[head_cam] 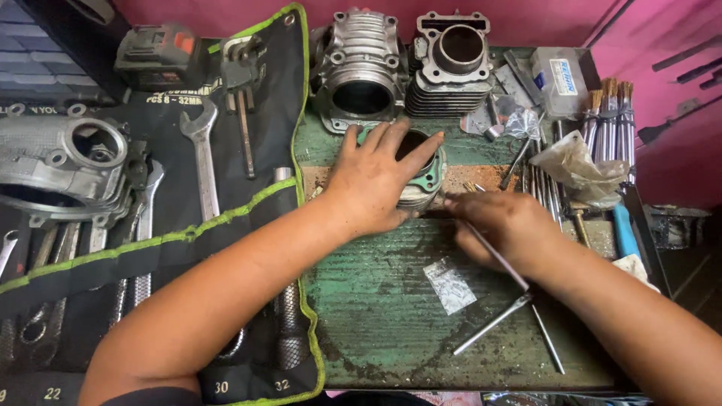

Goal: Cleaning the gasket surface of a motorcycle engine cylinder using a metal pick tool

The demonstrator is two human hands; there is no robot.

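Note:
My left hand [374, 179] lies spread over a grey finned engine cylinder [423, 189] with a green gasket on its top face, holding it down on the worn green bench top [376, 301]. My right hand [502, 223] sits just right of the cylinder, fingers pinched on a thin metal rod [519, 280] whose tip meets the cylinder's lower side. That rod runs down to the right, with a second rod crossing it.
Two more finned cylinders [363, 64] [453, 62] stand at the back. A black tool roll with wrenches [203, 158] lies at the left, an engine casing [64, 162] on it. Brushes and a crumpled plastic bag [579, 167] lie at the right. A small plastic packet [450, 286] lies mid-bench.

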